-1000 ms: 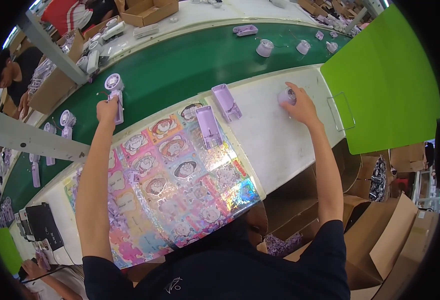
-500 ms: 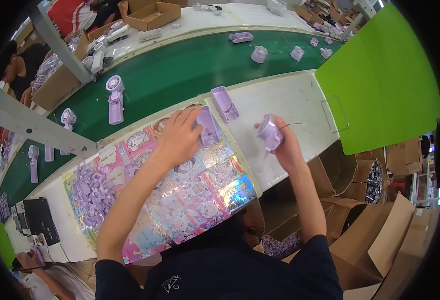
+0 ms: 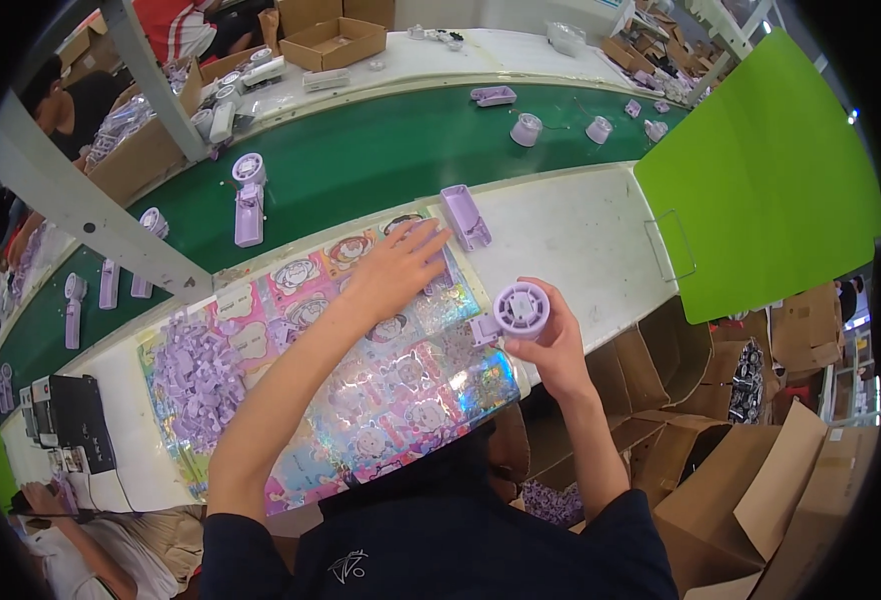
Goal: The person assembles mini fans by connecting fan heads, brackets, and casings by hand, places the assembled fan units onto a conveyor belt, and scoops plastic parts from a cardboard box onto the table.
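Observation:
My right hand grips a light purple fan head, its round grille turned up and a short neck pointing left. In front of me, my left hand lies with fingers stretched over a purple half-shell, which it mostly hides. That shell rests on a shiny sheet printed with cartoon figures. Just beyond those fingers, another purple handle shell sits hollow side up on the white table. A heap of small purple plastic pieces covers the sheet's left part.
A green conveyor belt runs behind the table, carrying purple fans and loose fan heads. A bright green panel stands at right. Cardboard boxes crowd the lower right. A metal post rises at left; other people sit nearby.
My right hand has drawn the fan head nearer and turned its grille upward. From beside the half-shell, my left hand has moved over it. The view has shifted slightly.

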The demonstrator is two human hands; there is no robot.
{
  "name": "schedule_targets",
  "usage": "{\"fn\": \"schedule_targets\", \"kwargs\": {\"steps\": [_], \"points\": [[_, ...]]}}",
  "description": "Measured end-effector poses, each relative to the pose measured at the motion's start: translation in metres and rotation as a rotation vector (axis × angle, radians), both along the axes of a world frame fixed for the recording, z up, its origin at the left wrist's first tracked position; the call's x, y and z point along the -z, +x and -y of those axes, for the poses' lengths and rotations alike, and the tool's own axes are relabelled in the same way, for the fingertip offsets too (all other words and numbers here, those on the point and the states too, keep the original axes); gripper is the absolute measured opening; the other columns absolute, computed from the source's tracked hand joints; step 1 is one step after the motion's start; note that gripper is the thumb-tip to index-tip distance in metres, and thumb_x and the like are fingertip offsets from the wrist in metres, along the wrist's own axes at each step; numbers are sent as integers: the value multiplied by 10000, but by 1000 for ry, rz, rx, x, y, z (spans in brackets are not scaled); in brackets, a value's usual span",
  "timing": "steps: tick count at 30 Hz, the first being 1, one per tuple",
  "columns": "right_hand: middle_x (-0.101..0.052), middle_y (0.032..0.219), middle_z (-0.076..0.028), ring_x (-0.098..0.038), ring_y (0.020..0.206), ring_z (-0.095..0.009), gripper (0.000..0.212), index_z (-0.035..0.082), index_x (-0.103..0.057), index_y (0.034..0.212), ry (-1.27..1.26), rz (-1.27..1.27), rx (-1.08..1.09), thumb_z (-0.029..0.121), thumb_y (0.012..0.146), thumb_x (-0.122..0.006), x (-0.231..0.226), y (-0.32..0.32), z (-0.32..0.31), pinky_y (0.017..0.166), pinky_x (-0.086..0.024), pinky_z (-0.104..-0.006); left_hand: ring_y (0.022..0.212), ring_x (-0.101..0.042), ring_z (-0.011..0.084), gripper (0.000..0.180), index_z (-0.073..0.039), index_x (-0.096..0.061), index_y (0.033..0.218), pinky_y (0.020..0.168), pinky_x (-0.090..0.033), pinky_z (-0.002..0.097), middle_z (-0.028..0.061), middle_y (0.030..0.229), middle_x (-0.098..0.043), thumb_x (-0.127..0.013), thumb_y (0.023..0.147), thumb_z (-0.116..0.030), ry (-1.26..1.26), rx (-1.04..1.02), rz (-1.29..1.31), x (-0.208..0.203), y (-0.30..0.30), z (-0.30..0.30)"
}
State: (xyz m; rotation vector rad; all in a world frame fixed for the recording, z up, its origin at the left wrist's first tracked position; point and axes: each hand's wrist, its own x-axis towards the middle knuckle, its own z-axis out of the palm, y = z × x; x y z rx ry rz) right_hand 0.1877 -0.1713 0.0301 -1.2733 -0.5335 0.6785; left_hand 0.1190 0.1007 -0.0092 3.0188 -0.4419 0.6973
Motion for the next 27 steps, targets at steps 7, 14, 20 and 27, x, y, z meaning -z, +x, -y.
{"fn": "schedule_targets", "kwargs": {"steps": [7, 14, 20, 27], "points": [[-546, 1264, -100, -551, 1215, -206, 857, 20, -381, 1431, -67, 304, 90, -12, 714, -848, 13, -14, -4, 1061, -436, -340, 1282, -531, 307, 421, -69, -628, 1094, 1118, -389, 432, 126, 1260, -623, -800, 749, -237, -146, -80, -261, -7, -17, -5], [-517, 1285, -121, -559, 1201, -201, 807, 8, -351, 1430, -97, 253, 244, -60, 759, -793, 31, -27, -19, 1045, -469, -341, 1141, -601, 372, 598, -63, -608, 1235, 959, -487, 463, 156, 1117, -628, -835, 712, -244, -528, -293, -434, -18, -63, 10], [-501, 1252, -103, -556, 1177, -185, 739, -6, -387, 1373, -55, 334, 107, -49, 764, -802, 27, -51, -33, 1019, -479, -323, 1127, -603, 393, 652, -54, -603, 1304, 955, -494, 458, 180, 1160, -616, -807, 704, -208, -770, -209, -632, -37, -97, 20], [-555, 1248, -173, -591, 1146, -330, 715, 9, -527, 1341, -126, 668, 47, 56, 715, -870, 20, -59, -41, 967, -497, -388, 1076, -661, 390, 670, -33, -621, 1290, 928, -511, 461, 198, 1160, -701, -840, 707, -280, -818, -219, -639, -44, -111, 23]]}}
